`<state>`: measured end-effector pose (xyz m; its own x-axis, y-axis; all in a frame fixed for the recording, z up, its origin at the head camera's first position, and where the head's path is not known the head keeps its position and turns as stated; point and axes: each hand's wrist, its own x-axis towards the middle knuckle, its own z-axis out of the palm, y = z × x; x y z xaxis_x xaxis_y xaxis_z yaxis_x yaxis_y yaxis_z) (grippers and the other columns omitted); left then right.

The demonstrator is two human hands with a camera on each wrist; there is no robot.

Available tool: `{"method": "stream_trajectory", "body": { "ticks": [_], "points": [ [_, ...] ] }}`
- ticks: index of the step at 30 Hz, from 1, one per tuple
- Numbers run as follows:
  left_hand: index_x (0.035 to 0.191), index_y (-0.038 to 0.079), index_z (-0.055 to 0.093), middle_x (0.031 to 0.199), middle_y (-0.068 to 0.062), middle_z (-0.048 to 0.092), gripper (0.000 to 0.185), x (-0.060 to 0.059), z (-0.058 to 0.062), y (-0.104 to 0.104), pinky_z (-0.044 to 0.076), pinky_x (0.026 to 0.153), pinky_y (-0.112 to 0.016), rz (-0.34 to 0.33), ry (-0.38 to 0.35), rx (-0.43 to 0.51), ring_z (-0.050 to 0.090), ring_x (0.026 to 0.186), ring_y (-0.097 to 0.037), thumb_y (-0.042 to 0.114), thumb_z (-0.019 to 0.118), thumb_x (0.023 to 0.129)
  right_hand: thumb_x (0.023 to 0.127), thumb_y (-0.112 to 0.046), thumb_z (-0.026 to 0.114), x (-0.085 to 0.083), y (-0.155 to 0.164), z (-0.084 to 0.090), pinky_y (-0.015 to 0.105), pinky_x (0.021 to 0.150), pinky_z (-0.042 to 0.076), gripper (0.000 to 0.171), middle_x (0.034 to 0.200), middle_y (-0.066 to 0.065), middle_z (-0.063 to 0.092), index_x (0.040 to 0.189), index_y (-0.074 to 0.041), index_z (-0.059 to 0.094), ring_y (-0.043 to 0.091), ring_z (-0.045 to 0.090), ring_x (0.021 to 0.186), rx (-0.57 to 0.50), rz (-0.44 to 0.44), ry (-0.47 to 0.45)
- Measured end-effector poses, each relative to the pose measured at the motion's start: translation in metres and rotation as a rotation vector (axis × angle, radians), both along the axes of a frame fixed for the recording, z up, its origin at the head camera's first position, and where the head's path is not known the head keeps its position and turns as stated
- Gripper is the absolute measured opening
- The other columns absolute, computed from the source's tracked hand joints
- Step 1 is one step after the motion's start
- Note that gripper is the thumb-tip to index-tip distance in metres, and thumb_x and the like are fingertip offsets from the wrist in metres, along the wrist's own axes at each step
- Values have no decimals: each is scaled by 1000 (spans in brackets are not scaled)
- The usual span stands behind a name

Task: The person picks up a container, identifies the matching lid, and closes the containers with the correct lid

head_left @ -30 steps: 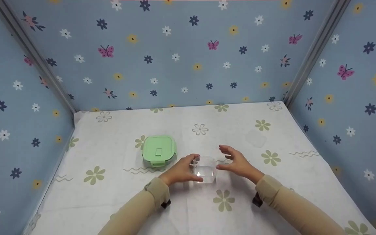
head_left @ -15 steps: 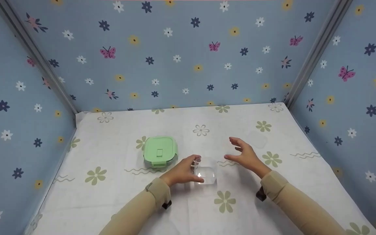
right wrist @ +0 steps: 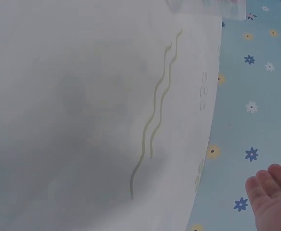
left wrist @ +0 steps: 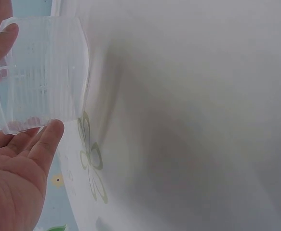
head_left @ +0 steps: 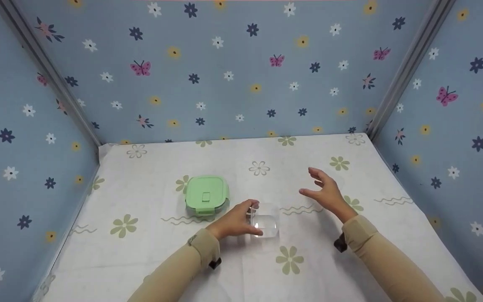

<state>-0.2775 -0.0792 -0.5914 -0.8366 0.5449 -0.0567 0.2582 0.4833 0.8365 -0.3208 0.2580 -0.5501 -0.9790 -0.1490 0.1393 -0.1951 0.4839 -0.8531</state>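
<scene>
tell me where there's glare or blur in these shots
Head view: sharp, with a bright glint on the clear container held by the left hand. Left wrist view: container hazy, soft shadow on the tablecloth. Right wrist view: blurry grey shadow patch.

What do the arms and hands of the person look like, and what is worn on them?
Both arms wear long beige sleeves to the wrist. The left hand and right hand are bare, without gloves or rings that show. A small black device sits under each wrist.
</scene>
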Motion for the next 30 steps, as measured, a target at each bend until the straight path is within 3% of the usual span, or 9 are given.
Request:
{"method": "stream_trajectory", "body": {
  "ticks": [10,30],
  "points": [
    [159,-2,43,156,-23,57,97,-1,0,1,46,122,-55,-8,-35,36,58,141,-42,23,96,81,94,-16,87,-8,20,1,54,132,34,85,170,24,42,163,2,41,43,38,159,0,-67,1],
    [157,-4,44,156,-25,57,97,-1,1,0,45,123,-56,-15,-21,25,58,142,-42,24,97,81,99,-21,82,-20,52,3,54,133,32,86,172,22,40,168,-4,35,41,35,162,14,-171,-30]
  ]
}}
